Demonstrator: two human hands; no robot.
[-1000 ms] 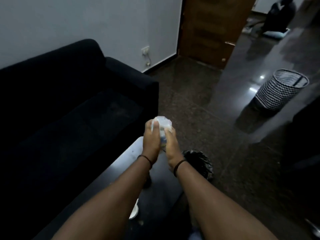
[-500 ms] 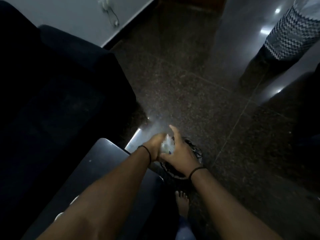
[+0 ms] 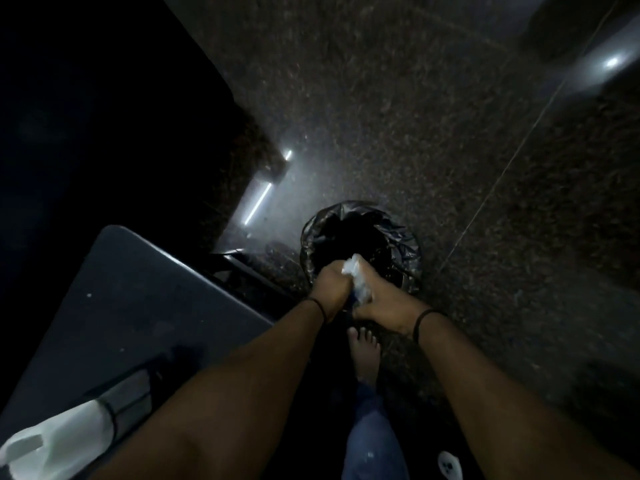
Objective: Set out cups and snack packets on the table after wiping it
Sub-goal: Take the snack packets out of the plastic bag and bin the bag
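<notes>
Both of my hands press together around a crumpled white wad (image 3: 356, 277), probably tissue or thin plastic. My left hand (image 3: 330, 289) closes on its left side and my right hand (image 3: 382, 301) wraps its right side. The wad is held just above the near rim of a small bin lined with a black bag (image 3: 410, 251) on the floor. The dark table (image 3: 138, 306) lies to the left of my arms, and a white spray bottle (image 3: 59, 441) lies at its near left corner.
A black sofa (image 3: 104, 133) fills the left side behind the table. The dark speckled floor (image 3: 415, 116) stretches ahead and to the right. My bare foot (image 3: 363, 355) stands just below the hands, next to the bin.
The view has tilted down from the room to the floor. My hands have lowered with the white wad from chest height to just over the lined bin.
</notes>
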